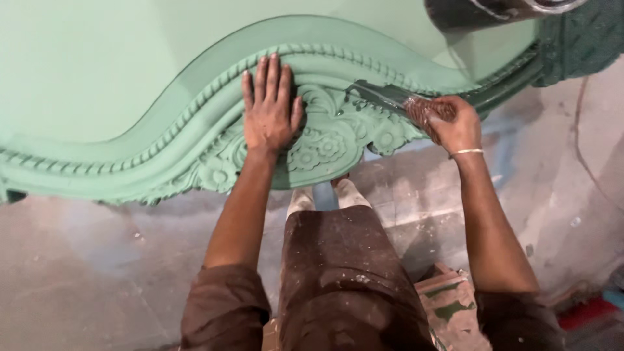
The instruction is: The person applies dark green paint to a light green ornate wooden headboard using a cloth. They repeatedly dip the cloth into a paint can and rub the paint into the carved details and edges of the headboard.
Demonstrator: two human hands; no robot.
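I am looking down on a large carved wooden panel [162,97], painted pale green and lying flat above the concrete floor [97,273]. My left hand [270,110] is pressing flat on the carved scrollwork [331,140] near the panel's curved near edge, all 5 fingers spread wide and holding nothing. My right hand [455,123] is closing around the handle of a paintbrush [390,99], whose dark, paint-laden bristles are touching the rope-patterned moulding just to the right of the left hand.

I am judging the paint to be wet, so the flat left palm could be smudging the finish or leaving prints in the carving. The loaded brush might also be pooling paint in the deep floral recesses. A paint-smeared block [448,302] is lying on the floor by my right leg, where a careless step could catch it.
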